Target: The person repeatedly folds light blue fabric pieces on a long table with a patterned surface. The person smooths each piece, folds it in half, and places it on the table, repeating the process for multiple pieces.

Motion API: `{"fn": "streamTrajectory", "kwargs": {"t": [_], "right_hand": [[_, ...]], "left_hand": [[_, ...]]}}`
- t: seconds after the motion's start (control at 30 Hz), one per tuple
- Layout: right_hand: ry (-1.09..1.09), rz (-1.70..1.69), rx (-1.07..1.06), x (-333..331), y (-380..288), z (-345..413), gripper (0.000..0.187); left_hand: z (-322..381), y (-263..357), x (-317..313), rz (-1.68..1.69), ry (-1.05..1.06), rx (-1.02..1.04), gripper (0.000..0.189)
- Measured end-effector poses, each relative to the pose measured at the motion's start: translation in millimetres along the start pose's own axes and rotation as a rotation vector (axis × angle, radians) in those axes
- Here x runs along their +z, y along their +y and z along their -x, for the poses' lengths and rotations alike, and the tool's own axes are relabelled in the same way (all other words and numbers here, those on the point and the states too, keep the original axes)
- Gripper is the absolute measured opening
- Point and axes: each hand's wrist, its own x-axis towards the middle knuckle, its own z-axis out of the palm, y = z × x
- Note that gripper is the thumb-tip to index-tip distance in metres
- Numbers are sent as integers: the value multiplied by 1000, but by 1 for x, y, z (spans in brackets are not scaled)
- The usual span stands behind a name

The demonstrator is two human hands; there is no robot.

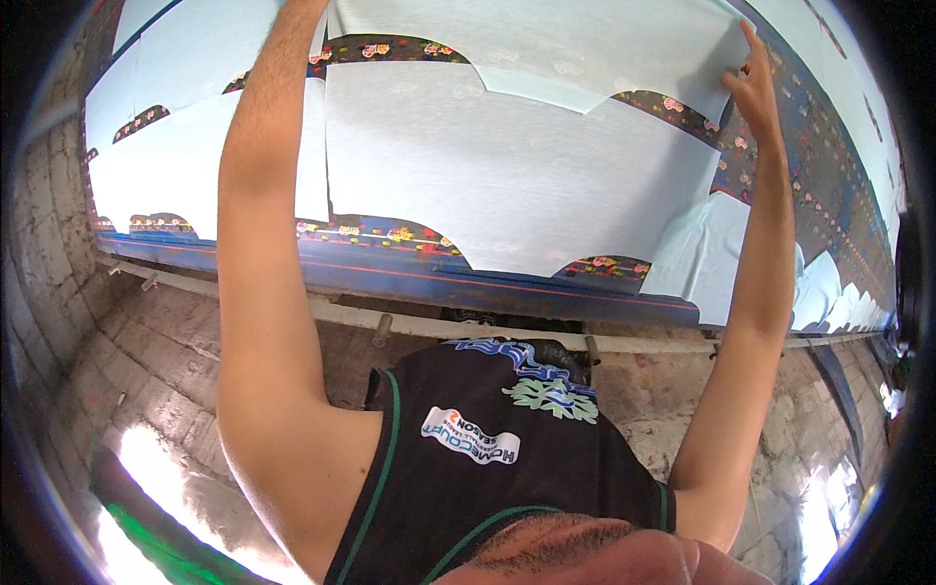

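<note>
My left hand is out of view past the top edge; only its forearm shows, crossing the pale panels on the left. My right hand (757, 91) is at the right edge of the upper pale fabric panel (541, 36), thumb and index finger spread against it. Whether the fingers grip the cloth or only press on it, I cannot tell. Below it lies another pale cut panel (512, 161), flat, with curved cutouts along its near edge. Further pale panels (168, 175) lie to the left. The dark, print-stained table surface (398, 234) shows through the cutouts.
A loose, creased pale cloth (706, 256) hangs over the near table edge at right, with several more pieces (819, 292) beyond. A rail (351, 311) with short pegs (382, 329) runs along the front. Another table with pale cloth (841, 44) stands at far right. A block wall (51, 190) is at left.
</note>
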Motion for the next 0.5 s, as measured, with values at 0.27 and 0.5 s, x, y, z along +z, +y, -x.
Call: {"fn": "streamTrajectory", "kwargs": {"t": [0.27, 0.5], "right_hand": [[4, -14, 46, 4, -5, -8, 95], [8, 20, 5, 3, 1, -16, 98]], "left_hand": [[63, 33, -62, 9, -248, -8, 33], [117, 95, -106, 45, -312, 148, 20]]}}
